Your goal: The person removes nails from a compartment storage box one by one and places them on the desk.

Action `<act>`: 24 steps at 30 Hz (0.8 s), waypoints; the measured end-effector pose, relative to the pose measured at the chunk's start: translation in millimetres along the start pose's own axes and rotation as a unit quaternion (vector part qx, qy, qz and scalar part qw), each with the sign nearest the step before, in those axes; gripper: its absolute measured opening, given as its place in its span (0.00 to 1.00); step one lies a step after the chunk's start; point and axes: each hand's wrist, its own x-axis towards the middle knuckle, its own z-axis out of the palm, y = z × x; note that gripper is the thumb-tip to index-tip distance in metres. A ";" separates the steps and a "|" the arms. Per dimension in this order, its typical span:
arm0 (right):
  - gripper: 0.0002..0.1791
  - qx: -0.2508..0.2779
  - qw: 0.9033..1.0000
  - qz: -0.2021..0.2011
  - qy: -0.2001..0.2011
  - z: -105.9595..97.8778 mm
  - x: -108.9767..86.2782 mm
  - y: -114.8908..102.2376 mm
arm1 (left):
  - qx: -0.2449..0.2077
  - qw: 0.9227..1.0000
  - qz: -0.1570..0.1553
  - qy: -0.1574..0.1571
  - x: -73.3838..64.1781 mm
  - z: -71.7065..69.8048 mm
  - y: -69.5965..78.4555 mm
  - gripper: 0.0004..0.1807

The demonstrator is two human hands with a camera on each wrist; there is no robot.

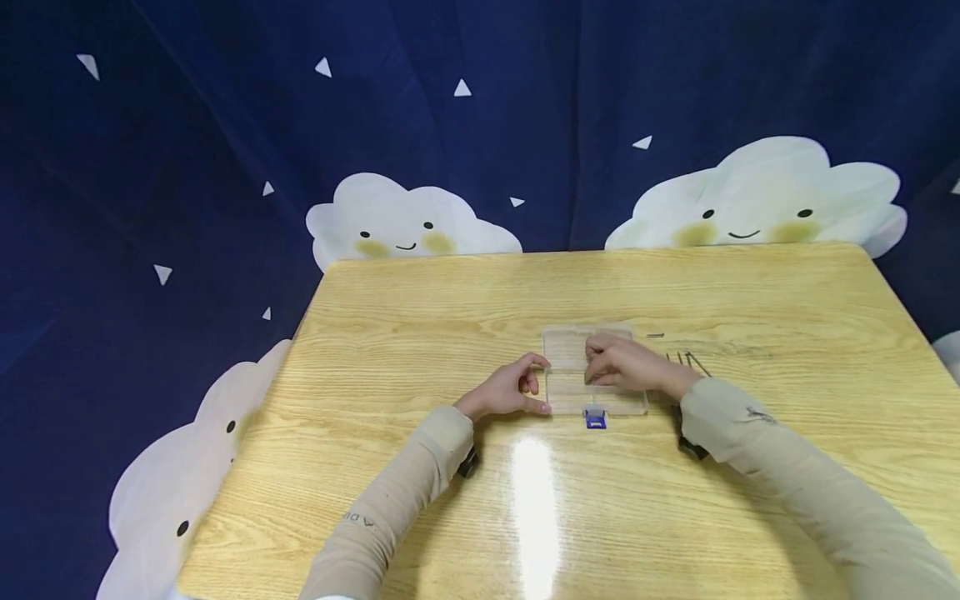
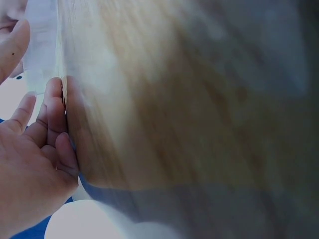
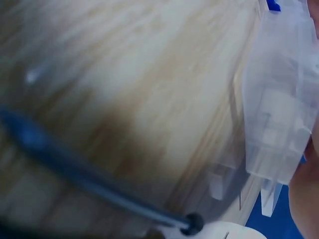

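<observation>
A clear plastic box (image 1: 566, 402) lies opened on the table, its see-through lid (image 1: 564, 343) folded back on the far side. A blue piece (image 1: 596, 419) sits at the middle of its front edge. My left hand (image 1: 512, 388) touches the box's left side, thumb near the front corner and index finger near the hinge. Over the box is my right hand (image 1: 621, 363), with bent fingers pointing down into it. Whether those fingers pinch something small is hidden. The right wrist view shows the box wall (image 3: 271, 114) close beside that hand.
Thin dark rods (image 1: 697, 364) lie right of the box, partly behind the right wrist, and a short one (image 1: 656, 335) lies farther back. One dark metal rod (image 3: 99, 184) looks large and blurred in the right wrist view. A dark blue curtain (image 1: 450, 133) hangs behind the wooden table (image 1: 390, 333).
</observation>
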 end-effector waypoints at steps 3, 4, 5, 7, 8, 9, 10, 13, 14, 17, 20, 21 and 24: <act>0.05 0.009 1.000 -0.001 0.000 1.1 2.8 -1.1 | 0.004 1.000 0.001 -0.001 0.6 0.3 -0.1 0.34; 0.05 0.011 1.000 -0.002 0.002 1.5 3.8 -1.2 | 0.006 1.000 0.001 -0.002 0.9 0.3 -0.3 0.34; 0.04 0.012 1.000 -0.006 0.003 2.1 4.6 -1.1 | 0.009 1.000 0.001 -0.003 1.2 0.3 -0.5 0.34; 0.03 0.009 1.000 -0.019 0.006 3.8 6.5 -0.3 | 0.014 1.000 0.001 -0.004 1.4 0.3 -0.8 0.34; 0.02 0.006 1.000 -0.028 0.007 4.7 7.5 0.3 | 0.015 1.000 0.001 -0.004 1.4 0.3 -0.8 0.34; 0.02 0.002 0.999 -0.037 0.009 5.6 8.5 0.9 | 0.016 1.000 0.002 -0.004 1.5 0.3 -0.9 0.34; 0.02 -0.004 0.999 -0.045 0.009 6.6 9.3 1.7 | 0.017 1.000 0.002 -0.003 1.4 0.2 -0.8 0.34; 0.03 -0.016 0.998 -0.063 0.008 8.9 11.7 2.9 | 0.020 1.000 0.003 -0.002 1.5 -0.1 -0.9 0.34; 0.04 -0.019 0.998 -0.066 0.007 9.6 12.2 3.2 | 0.019 1.000 0.003 -0.001 1.5 -0.1 -1.0 0.34; 0.05 -0.020 0.998 -0.065 0.002 10.1 13.1 2.4 | 0.019 1.000 0.002 -0.003 1.5 -0.1 -1.0 0.34; 0.06 0.003 0.999 -0.048 0.003 7.8 12.4 -0.2 | 0.018 1.000 0.000 -0.005 1.4 0.1 -0.7 0.34; 0.05 0.015 0.999 -0.039 0.008 6.3 11.8 -1.3 | 0.018 1.000 -0.002 -0.005 1.4 0.1 -0.7 0.34; 0.03 0.063 0.997 -0.005 0.033 0.5 8.9 -3.7 | 0.016 1.000 -0.005 -0.004 1.5 0.5 -1.2 0.34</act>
